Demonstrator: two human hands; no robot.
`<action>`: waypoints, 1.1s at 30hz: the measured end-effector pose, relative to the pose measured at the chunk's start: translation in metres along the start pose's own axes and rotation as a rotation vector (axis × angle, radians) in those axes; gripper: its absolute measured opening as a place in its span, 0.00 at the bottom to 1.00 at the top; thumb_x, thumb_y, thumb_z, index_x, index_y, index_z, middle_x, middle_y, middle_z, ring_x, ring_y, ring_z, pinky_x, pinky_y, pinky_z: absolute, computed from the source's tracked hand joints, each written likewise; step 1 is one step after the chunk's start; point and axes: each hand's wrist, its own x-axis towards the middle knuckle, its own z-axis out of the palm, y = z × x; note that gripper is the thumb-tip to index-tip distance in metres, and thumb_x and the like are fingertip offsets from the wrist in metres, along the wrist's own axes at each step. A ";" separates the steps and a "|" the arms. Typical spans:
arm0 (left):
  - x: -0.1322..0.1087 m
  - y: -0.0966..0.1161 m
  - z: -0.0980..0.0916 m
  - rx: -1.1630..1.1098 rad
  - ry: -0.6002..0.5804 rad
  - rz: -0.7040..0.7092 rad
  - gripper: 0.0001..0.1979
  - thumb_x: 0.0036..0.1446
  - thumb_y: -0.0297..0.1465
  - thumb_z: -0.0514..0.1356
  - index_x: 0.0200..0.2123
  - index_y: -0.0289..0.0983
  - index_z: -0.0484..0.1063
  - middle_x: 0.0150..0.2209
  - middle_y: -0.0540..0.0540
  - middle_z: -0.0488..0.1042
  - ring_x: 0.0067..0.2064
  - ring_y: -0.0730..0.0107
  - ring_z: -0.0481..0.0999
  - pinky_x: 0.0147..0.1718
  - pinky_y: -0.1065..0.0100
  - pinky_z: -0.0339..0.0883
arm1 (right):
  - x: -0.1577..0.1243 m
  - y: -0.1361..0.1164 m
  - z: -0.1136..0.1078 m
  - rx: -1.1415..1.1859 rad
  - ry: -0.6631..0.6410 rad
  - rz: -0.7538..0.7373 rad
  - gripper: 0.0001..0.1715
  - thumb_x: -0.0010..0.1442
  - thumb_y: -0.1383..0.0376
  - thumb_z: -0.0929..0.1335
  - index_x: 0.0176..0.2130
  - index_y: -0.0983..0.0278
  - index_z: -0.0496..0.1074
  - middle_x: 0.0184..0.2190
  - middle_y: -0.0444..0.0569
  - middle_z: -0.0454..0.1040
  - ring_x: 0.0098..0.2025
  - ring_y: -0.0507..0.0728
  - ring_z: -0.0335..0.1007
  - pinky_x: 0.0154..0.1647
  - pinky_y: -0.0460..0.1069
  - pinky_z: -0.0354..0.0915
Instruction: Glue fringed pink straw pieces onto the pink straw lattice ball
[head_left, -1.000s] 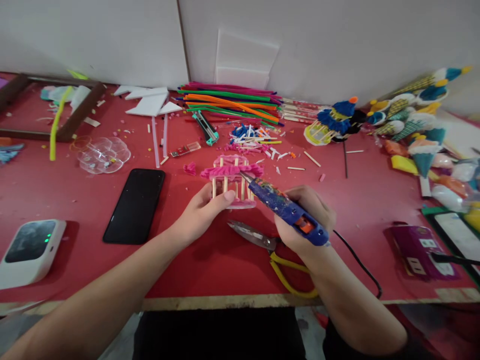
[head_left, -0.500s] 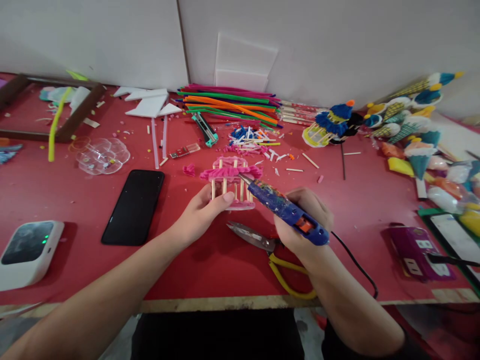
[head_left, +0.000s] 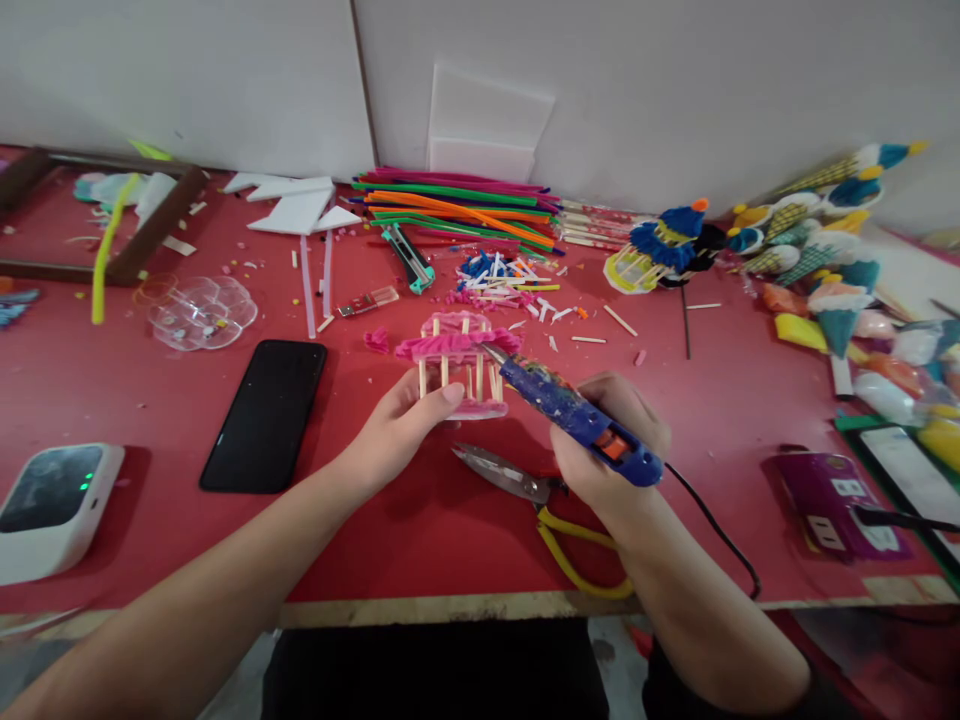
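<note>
At mid-tabletop (head_left: 420, 540), just past the scissors: a small pink pavilion model (head_left: 459, 365), upright, with thin wooden stick posts, a fuzzy pink pipe-cleaner band round the roof edge and a pale pink disc base. Held at its near left side by the left hand (head_left: 401, 425), fingers closed on a post and the base; palm side hidden. Gripped in the right hand (head_left: 611, 445), fingers wrapped tight: a blue glue gun (head_left: 577, 417), plastic body smeared with glue and paint, orange trigger showing, metal nozzle touching the roof band on the right. Black cord trailing off toward the near edge. Scissors (head_left: 525, 485) partly hidden under the right hand: steel blades in sight, yellow loops cut off by the wrist. To the left, flat on the red matte surface, a glossy black phone (head_left: 264, 413), screen dark, with no readable marking. Farther left, a white rounded device (head_left: 49, 505), green lights lit, cut off by the frame edge. Against the back wall, a bundle of bright pipe cleaners (head_left: 457, 205). No legible writing anywhere; labels on the purple power strip (head_left: 836, 495) too small to read.
</note>
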 end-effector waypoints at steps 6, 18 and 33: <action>0.000 -0.002 -0.001 -0.027 -0.018 -0.005 0.19 0.52 0.50 0.65 0.33 0.41 0.68 0.34 0.48 0.77 0.41 0.60 0.78 0.46 0.60 0.70 | 0.002 0.000 -0.001 0.009 0.002 -0.004 0.13 0.50 0.75 0.67 0.31 0.58 0.61 0.24 0.40 0.64 0.25 0.53 0.62 0.24 0.48 0.60; 0.002 -0.004 -0.001 -0.093 0.003 -0.013 0.19 0.50 0.49 0.67 0.33 0.40 0.71 0.33 0.46 0.78 0.40 0.56 0.78 0.45 0.56 0.72 | 0.002 0.000 0.000 -0.004 0.010 0.028 0.13 0.49 0.75 0.67 0.29 0.58 0.61 0.23 0.39 0.63 0.23 0.52 0.61 0.23 0.48 0.58; 0.003 -0.007 -0.002 -0.144 0.028 -0.016 0.22 0.48 0.50 0.69 0.37 0.39 0.73 0.35 0.46 0.79 0.41 0.57 0.79 0.44 0.58 0.73 | 0.000 0.005 0.003 0.033 0.023 -0.021 0.17 0.45 0.77 0.67 0.35 0.59 0.68 0.28 0.43 0.72 0.28 0.55 0.70 0.29 0.49 0.67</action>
